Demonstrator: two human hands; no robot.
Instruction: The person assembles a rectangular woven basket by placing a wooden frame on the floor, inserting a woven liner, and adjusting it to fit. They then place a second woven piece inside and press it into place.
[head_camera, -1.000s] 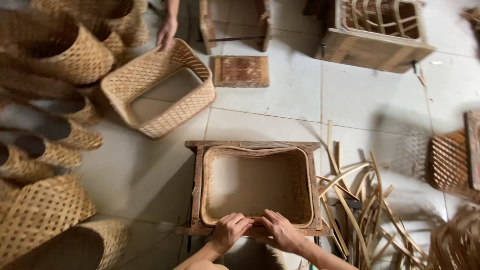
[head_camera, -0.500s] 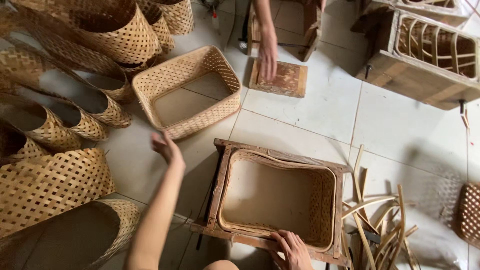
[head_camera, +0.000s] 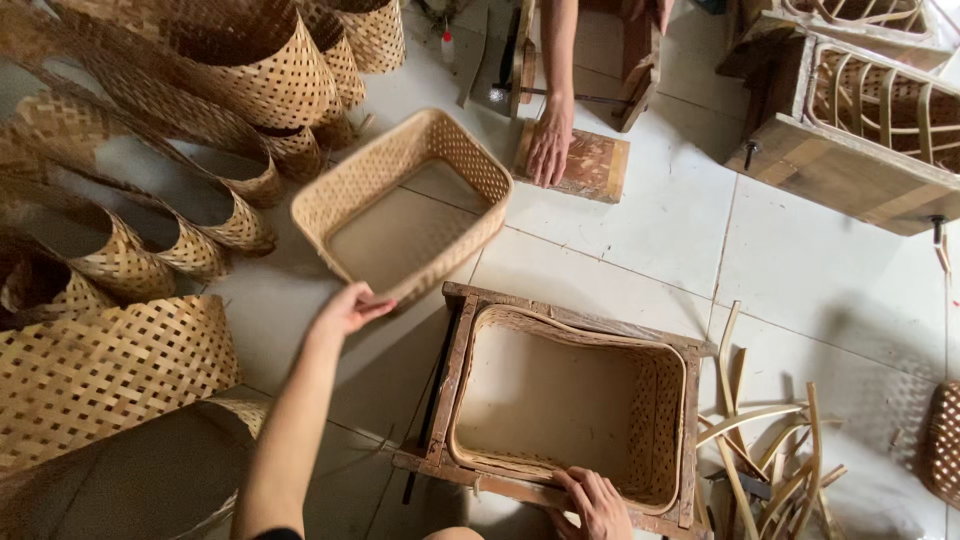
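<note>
My left hand (head_camera: 347, 308) reaches out and touches the near rim of a bottomless rectangular woven bamboo basket frame (head_camera: 352, 186) lying on the white tiled floor; I cannot tell if the fingers grip it. My right hand (head_camera: 597, 503) rests on the near edge of a wooden rectangular mould (head_camera: 456, 372). A woven basket wall (head_camera: 660, 410) sits fitted inside that mould.
Curled woven bamboo sheets (head_camera: 105, 375) pile up on the left. Another person's hand (head_camera: 549, 145) presses a small wooden board (head_camera: 597, 165) at the back. A wooden slatted frame (head_camera: 860, 110) stands at the upper right. Loose bamboo strips (head_camera: 765, 440) lie right of the mould.
My left hand left the mould's near edge and stretched forward to the woven basket frame. My right hand stayed on the mould. The view shifted left and forward.
</note>
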